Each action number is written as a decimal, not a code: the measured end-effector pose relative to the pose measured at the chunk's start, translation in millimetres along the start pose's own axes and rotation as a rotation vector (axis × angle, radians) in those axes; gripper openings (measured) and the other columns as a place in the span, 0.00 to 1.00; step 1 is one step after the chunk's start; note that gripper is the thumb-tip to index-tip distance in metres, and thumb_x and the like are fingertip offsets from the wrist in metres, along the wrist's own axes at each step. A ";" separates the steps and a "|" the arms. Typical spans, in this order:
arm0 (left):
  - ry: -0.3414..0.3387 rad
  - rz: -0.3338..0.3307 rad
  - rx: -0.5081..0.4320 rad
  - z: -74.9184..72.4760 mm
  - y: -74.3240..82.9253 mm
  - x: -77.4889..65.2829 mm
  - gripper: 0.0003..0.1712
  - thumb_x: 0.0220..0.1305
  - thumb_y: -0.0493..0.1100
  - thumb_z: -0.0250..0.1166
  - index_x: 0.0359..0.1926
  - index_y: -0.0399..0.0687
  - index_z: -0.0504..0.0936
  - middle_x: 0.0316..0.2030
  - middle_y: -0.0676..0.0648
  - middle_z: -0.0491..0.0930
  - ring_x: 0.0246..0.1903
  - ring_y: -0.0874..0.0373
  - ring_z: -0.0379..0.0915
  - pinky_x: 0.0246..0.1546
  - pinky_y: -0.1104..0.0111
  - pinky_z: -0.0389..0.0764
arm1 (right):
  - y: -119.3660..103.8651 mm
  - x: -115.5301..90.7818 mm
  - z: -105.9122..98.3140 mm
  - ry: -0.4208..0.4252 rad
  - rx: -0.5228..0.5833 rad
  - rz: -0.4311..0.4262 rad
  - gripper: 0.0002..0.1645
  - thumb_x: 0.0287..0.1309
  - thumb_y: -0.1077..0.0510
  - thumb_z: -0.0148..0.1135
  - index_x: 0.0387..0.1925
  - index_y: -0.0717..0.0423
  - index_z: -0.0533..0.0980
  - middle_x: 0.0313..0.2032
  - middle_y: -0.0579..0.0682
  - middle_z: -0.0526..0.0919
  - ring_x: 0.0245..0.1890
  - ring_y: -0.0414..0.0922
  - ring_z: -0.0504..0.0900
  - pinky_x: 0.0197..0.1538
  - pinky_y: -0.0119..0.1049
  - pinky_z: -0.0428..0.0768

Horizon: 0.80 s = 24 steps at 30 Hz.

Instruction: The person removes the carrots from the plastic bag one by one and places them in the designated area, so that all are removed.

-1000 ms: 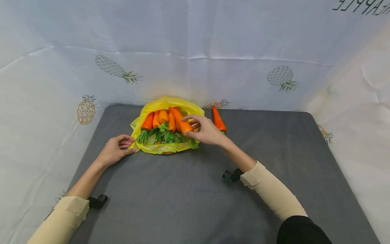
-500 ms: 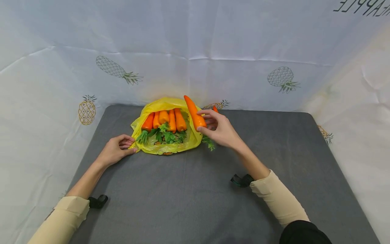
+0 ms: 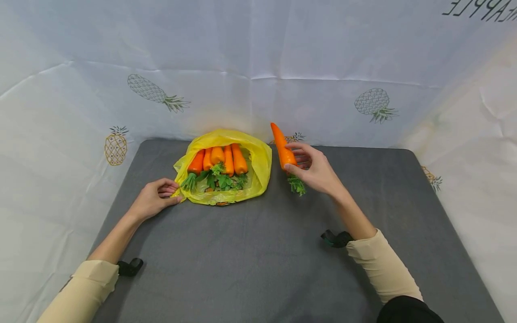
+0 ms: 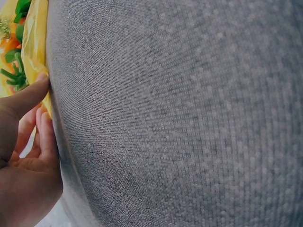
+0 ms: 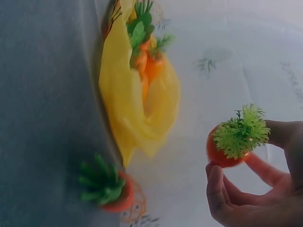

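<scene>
A yellow plastic bag [image 3: 262, 172] lies on its side at the back of the table, its mouth facing me. Several orange carrots [image 3: 239, 160] with green leafy tops rest inside it. My left hand [image 3: 151, 198] pinches the bag's near left corner between thumb and fingers; the left wrist view shows the thumb [image 4: 35, 94] on the yellow film. To the right of the bag, my right hand [image 3: 317, 170] grips a carrot [image 3: 282, 146] near its thick end, the tip pointing up and its frilly top [image 5: 244, 132] hanging down.
Another carrot [image 5: 118, 194] with a green top lies on the table right of the bag, hidden behind my right hand in the head view. The grey table [image 3: 242, 260] backs onto a white cloth [image 3: 307, 54] printed with pineapples.
My right hand has drawn the carrot out of the bag's mouth and moved it right, over the spot of the loose carrot. The left hand has stayed at the bag's corner.
</scene>
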<state>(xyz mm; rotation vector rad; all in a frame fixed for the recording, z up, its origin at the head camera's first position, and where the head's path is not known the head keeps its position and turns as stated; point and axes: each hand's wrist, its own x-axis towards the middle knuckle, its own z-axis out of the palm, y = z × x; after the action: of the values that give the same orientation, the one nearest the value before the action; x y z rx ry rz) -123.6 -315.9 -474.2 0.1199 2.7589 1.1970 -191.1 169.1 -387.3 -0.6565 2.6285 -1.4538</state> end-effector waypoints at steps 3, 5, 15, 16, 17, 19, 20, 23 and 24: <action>-0.002 -0.007 0.002 -0.4 0.5 -0.7 0.25 0.69 0.42 0.78 0.60 0.32 0.82 0.53 0.32 0.85 0.43 0.77 0.77 0.46 0.90 0.78 | 8.3 -1.6 -5.5 0.018 -0.013 0.008 0.32 0.71 0.58 0.73 0.73 0.50 0.76 0.65 0.63 0.84 0.59 0.61 0.87 0.61 0.60 0.87; -0.005 -0.009 0.004 -0.5 0.9 -1.0 0.25 0.69 0.42 0.77 0.60 0.32 0.82 0.53 0.32 0.85 0.44 0.76 0.77 0.46 0.90 0.78 | 13.9 -2.1 -8.7 0.027 -0.016 0.016 0.33 0.71 0.57 0.73 0.74 0.50 0.76 0.66 0.62 0.83 0.60 0.61 0.86 0.62 0.61 0.86; -0.002 -0.004 0.017 -0.7 2.1 -0.9 0.25 0.68 0.42 0.78 0.60 0.33 0.82 0.54 0.33 0.85 0.45 0.73 0.78 0.46 0.89 0.77 | 39.1 -4.9 -20.8 0.031 -0.031 0.061 0.33 0.73 0.56 0.71 0.75 0.51 0.74 0.69 0.64 0.81 0.63 0.64 0.84 0.64 0.64 0.84; -0.003 -0.001 0.016 -0.5 2.4 -0.7 0.25 0.68 0.42 0.78 0.60 0.33 0.82 0.53 0.33 0.85 0.46 0.71 0.79 0.46 0.89 0.77 | 41.7 -5.3 -22.2 0.028 -0.030 0.068 0.33 0.73 0.57 0.71 0.75 0.52 0.74 0.69 0.64 0.81 0.63 0.65 0.84 0.65 0.64 0.84; -0.003 0.001 0.014 -0.3 2.9 -0.6 0.25 0.68 0.42 0.78 0.60 0.33 0.83 0.53 0.33 0.86 0.46 0.68 0.80 0.46 0.89 0.78 | 44.0 -5.6 -23.7 0.025 -0.029 0.075 0.33 0.74 0.57 0.70 0.76 0.52 0.74 0.70 0.65 0.80 0.64 0.65 0.84 0.65 0.65 0.83; -0.004 0.002 0.011 0.0 3.7 -0.5 0.26 0.68 0.42 0.78 0.60 0.33 0.83 0.53 0.33 0.86 0.48 0.62 0.82 0.46 0.88 0.78 | 47.6 -6.1 -26.5 0.019 -0.024 0.089 0.33 0.74 0.57 0.70 0.76 0.53 0.73 0.70 0.65 0.79 0.65 0.66 0.83 0.66 0.66 0.83; -0.004 0.002 0.010 0.1 3.8 -0.3 0.26 0.68 0.42 0.78 0.60 0.32 0.83 0.53 0.32 0.85 0.49 0.58 0.83 0.46 0.88 0.79 | 49.6 -6.1 -27.8 0.016 -0.022 0.094 0.33 0.74 0.57 0.70 0.76 0.53 0.73 0.71 0.66 0.78 0.65 0.67 0.83 0.66 0.66 0.82; -0.004 0.000 0.008 0.7 4.1 -0.4 0.26 0.68 0.42 0.78 0.60 0.32 0.82 0.53 0.32 0.85 0.51 0.51 0.84 0.46 0.88 0.78 | 54.6 -6.1 -29.9 0.003 -0.028 0.115 0.34 0.74 0.57 0.70 0.77 0.54 0.72 0.71 0.67 0.78 0.66 0.68 0.82 0.67 0.67 0.82; -0.004 -0.001 0.009 0.7 3.8 -0.5 0.26 0.68 0.42 0.78 0.60 0.32 0.82 0.53 0.32 0.85 0.50 0.52 0.84 0.46 0.88 0.78 | 56.6 -6.0 -30.1 0.000 -0.033 0.121 0.34 0.74 0.57 0.70 0.77 0.54 0.72 0.71 0.67 0.78 0.66 0.68 0.82 0.66 0.67 0.82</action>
<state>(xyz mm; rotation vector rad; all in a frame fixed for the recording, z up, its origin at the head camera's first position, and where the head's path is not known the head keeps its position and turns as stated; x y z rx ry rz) -122.9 -312.9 -471.8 0.1215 2.7608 1.1822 -212.3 221.5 -418.1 -0.4905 2.6462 -1.3802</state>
